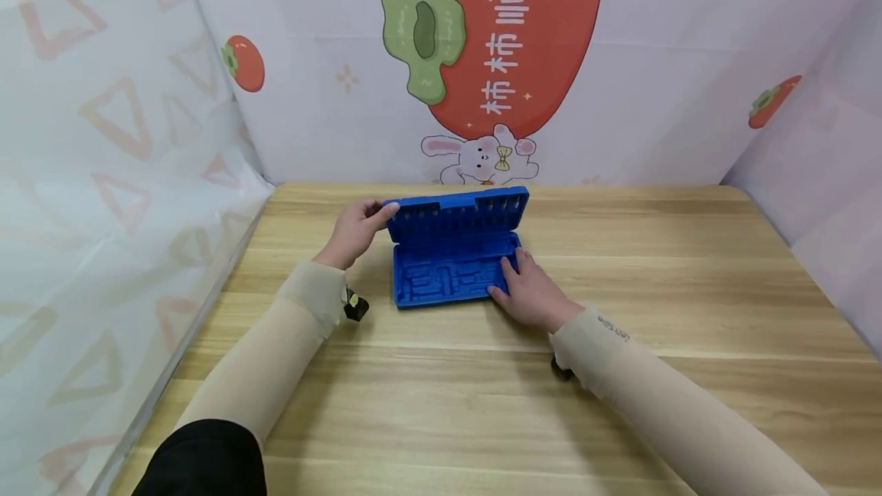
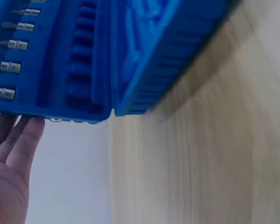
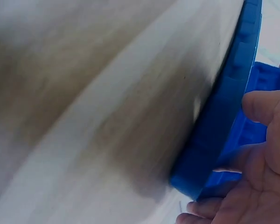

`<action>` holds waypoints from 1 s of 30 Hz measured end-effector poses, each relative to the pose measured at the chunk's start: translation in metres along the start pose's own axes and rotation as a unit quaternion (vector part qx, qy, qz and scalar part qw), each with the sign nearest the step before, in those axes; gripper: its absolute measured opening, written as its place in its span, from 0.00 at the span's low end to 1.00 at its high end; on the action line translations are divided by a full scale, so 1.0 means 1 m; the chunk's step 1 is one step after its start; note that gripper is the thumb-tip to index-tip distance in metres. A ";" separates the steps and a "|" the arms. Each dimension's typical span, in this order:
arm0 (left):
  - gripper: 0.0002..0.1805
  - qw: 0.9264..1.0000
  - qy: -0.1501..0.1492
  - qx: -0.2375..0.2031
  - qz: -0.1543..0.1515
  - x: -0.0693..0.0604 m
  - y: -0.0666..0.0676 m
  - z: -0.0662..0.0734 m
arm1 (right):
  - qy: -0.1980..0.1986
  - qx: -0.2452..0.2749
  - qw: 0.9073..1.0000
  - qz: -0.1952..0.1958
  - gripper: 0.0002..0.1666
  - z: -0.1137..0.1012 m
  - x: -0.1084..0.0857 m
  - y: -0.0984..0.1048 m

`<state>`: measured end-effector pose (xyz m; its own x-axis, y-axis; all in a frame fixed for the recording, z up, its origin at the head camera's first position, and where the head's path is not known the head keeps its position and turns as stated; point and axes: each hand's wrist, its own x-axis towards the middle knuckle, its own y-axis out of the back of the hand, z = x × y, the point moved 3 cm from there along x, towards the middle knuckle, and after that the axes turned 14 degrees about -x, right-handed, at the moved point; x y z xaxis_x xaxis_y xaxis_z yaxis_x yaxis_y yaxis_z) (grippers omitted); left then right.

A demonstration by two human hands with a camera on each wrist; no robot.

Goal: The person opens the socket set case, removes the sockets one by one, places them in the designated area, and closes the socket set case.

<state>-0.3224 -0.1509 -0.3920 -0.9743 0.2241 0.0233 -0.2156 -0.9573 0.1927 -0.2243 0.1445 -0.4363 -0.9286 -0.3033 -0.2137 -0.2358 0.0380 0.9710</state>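
Note:
A blue plastic tool case [image 1: 441, 298] stands unfolded on the table, its lid [image 1: 451, 232] tilted up at the back. Small metal bits [image 2: 17, 45] sit in a row inside the lid. The base has moulded recesses, and no tools show in its visible part. My left hand [image 1: 354, 232] holds the lid's left end, the thumb on the inner side and the other fingers behind. At the base's right front corner, my right hand [image 1: 537, 293] grips the case, thumb at the front edge and fingers over the right end wall, as the right wrist view also shows.
The wooden table [image 1: 441, 404] extends around the case on all sides. Behind it hangs a printed cloth [image 1: 317, 121], with more cloth at the left and right. Each wrist carries a small black device [image 1: 355, 305] near its cuff.

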 end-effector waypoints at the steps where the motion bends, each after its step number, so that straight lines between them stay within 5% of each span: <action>1: 0.26 1.000 -0.002 -0.014 0.005 0.001 0.000 0.000 | -0.001 -0.008 1.000 -0.003 0.42 -0.001 -0.001 0.000; 9: 0.28 0.997 0.005 -0.063 0.045 0.007 0.000 -0.008 | 0.016 -0.083 0.996 0.000 0.41 -0.011 -0.021 0.000; 16: 0.26 0.997 0.045 -0.033 0.051 0.009 -0.005 -0.018 | 0.039 -0.130 0.990 0.031 0.52 -0.016 -0.036 0.000; 25: 0.25 0.993 0.111 -0.014 -0.021 0.011 -0.020 -0.027 | 0.024 -0.076 0.997 -0.018 0.65 -0.016 -0.039 -0.003; 30: 0.27 0.980 0.174 -0.011 -0.092 0.007 -0.026 -0.028 | 0.030 -0.083 0.996 -0.002 0.65 -0.017 -0.042 -0.001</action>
<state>-0.3258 -0.1293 -0.4243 -0.8813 0.3213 -0.3464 -0.3877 -0.9108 0.1415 -0.1798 0.1406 -0.4269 -0.9078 -0.3600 -0.2150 -0.1834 -0.1202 0.9757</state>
